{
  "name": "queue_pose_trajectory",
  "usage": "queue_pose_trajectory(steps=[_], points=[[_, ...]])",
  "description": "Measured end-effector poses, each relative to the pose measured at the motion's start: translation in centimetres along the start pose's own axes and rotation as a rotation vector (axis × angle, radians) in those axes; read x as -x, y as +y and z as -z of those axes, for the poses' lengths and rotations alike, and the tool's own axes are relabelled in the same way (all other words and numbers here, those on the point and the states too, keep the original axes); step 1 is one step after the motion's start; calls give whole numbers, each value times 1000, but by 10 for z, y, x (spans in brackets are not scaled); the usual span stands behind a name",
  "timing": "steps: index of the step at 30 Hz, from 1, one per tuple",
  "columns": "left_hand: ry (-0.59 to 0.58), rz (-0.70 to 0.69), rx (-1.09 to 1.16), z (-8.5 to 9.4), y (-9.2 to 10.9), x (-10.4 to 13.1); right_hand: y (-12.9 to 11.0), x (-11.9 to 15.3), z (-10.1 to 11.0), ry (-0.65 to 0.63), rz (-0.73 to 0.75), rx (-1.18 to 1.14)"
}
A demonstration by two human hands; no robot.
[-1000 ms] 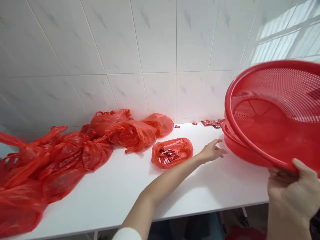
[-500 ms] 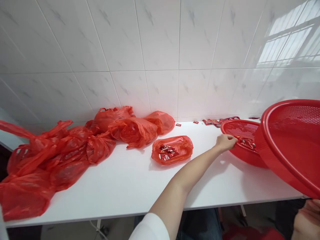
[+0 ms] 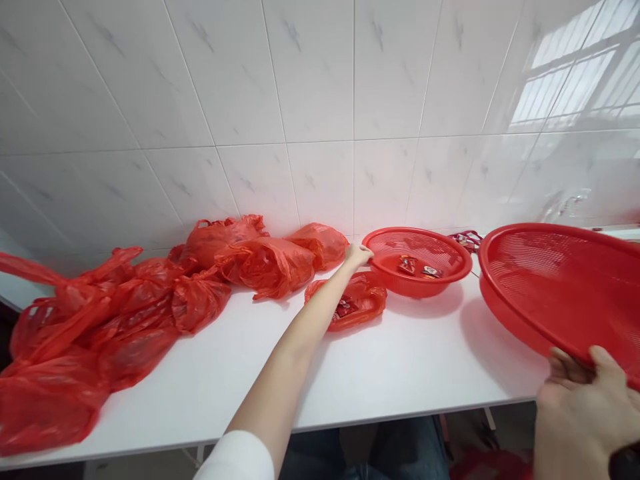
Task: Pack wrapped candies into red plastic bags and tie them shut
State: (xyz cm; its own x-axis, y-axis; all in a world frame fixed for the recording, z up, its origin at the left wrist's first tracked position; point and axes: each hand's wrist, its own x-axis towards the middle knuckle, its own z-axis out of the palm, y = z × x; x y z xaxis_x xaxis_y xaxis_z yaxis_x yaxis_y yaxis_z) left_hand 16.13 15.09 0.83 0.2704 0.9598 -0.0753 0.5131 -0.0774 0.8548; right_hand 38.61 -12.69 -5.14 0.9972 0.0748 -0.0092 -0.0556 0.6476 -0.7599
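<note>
With its fingers closed on the rim, my left hand [image 3: 359, 256] grips a smaller red plastic basket [image 3: 420, 287] on the white table. A few small red packets [image 3: 408, 265] lie inside it. At the lower right my right hand [image 3: 585, 400] holds the near rim of a larger red basket [image 3: 540, 327], which is tilted and raised at this side; no contents show in its visible part. My left forearm crosses above an open red plastic bag [image 3: 367, 303] with small packets in it, hiding part of it.
Several stuffed red plastic bags [image 3: 145, 300] crowd the table's left side. Red packets or wrappers [image 3: 467, 240] lie by the tiled wall [image 3: 320, 180], behind the baskets. The white table [image 3: 225, 380] ends at a front edge just before my legs.
My left hand has drawn the smaller basket leftward along the table, next to the open bag. The larger basket has come lower and left, and my right hand shows more fully.
</note>
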Motion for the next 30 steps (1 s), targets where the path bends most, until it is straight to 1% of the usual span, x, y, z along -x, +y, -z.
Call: queue_pose_trajectory(steps=[1, 3, 5, 7, 11, 14, 17, 20, 22, 25, 28, 30], points=[[11, -12, -18, 7, -5, 1, 3, 7, -9, 78, -34, -8], [32, -45, -49, 17, -12, 4, 10, 19, -24, 116, -102, -18], [56, -85, -70, 23, -17, 9, 18, 25, -32, 55, -145, 2], [79, -121, -80, 25, -18, 13, 27, 25, -36, -12, -131, 27], [96, -166, -86, 26, -19, 17, 47, 11, -37, -134, -62, 77], [74, -190, -92, 27, -20, 17, 58, 2, -39, -218, -38, 132], [28, -212, -98, 30, -22, 17, 64, 1, -44, -247, -51, 163], [-6, -230, -107, 36, -24, 21, 67, 4, -51, -231, -56, 175], [-14, -242, -115, 43, -25, 28, 68, 6, -56, -211, -51, 187], [-8, -270, -122, 59, -26, 43, 69, 6, -63, -199, -66, 204], [5, -311, -113, 78, -31, 65, 69, 4, -65, -215, -100, 227], [12, -354, -127, 89, -38, 82, 70, 6, -63, -252, -143, 257]])
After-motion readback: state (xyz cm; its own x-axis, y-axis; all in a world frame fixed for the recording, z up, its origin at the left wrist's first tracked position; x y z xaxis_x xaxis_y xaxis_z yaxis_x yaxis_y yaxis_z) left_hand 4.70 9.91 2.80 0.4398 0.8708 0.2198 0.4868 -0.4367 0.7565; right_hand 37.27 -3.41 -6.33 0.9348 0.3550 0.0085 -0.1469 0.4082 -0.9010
